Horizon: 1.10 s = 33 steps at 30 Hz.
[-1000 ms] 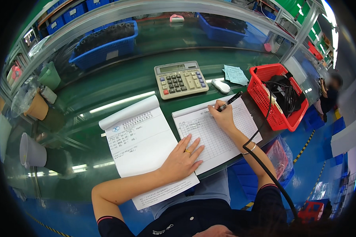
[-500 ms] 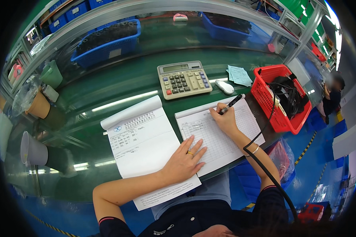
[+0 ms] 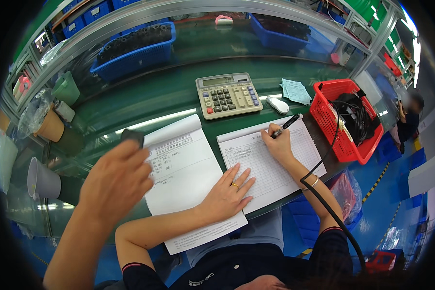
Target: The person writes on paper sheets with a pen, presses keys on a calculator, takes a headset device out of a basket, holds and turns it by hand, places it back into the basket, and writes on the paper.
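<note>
Between the fingers of my right hand (image 3: 278,143) is a black pen (image 3: 286,125), slanted over the upper part of a gridded form pad (image 3: 270,169) with some handwritten lines. My left hand (image 3: 231,191), a gold ring on one finger, lies flat with fingers spread across the form's lower left. Under my left forearm is a letterhead pad (image 3: 179,193) with handwriting, its top pages folded back. Another person's hand (image 3: 118,179) reaches over the pad's left edge, blurred, holding a small dark object (image 3: 132,137) whose kind I cannot make out.
A calculator (image 3: 228,96), a white correction tape dispenser (image 3: 278,105) and light blue slips (image 3: 296,92) lie beyond the pads. At right a red basket (image 3: 331,140) holds black cables; one black cable hangs across my right forearm. Blue baskets (image 3: 135,60) stand at the back, cups at left.
Another person's hand has come in from the lower left with a dark object, over the letterhead pad. My two hands stay at the form, almost unmoved.
</note>
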{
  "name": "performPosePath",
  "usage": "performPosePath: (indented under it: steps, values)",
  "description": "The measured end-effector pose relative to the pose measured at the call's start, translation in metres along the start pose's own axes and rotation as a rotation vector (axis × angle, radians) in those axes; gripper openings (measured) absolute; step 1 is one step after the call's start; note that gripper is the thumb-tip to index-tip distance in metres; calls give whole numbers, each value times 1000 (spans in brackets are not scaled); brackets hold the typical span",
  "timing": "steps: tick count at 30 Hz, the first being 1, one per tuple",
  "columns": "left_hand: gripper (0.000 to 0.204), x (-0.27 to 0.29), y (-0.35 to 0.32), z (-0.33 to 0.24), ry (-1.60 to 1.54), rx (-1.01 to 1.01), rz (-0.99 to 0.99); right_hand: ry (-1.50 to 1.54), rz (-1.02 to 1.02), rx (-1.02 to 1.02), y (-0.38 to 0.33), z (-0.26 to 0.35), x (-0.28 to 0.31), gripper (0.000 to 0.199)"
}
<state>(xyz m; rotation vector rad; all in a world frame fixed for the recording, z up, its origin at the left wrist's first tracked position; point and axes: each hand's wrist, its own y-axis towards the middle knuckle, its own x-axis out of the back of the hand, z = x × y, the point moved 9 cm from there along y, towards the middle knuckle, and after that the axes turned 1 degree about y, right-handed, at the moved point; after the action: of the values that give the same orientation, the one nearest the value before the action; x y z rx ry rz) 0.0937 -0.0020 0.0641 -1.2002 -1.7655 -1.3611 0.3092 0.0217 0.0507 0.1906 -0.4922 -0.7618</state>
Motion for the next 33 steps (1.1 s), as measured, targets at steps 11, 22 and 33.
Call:
performPosePath:
  steps: [11,22,33]
  values:
    - [47,-1,-2,1,24,6,-19,62,-68,-11,1,1,9,39]
    - [44,-3,-1,0,25,7,-22,96,-80,-30,1,-2,11,40]
    - [45,-3,-3,1,17,21,-31,106,-120,-71,2,-3,13,41]
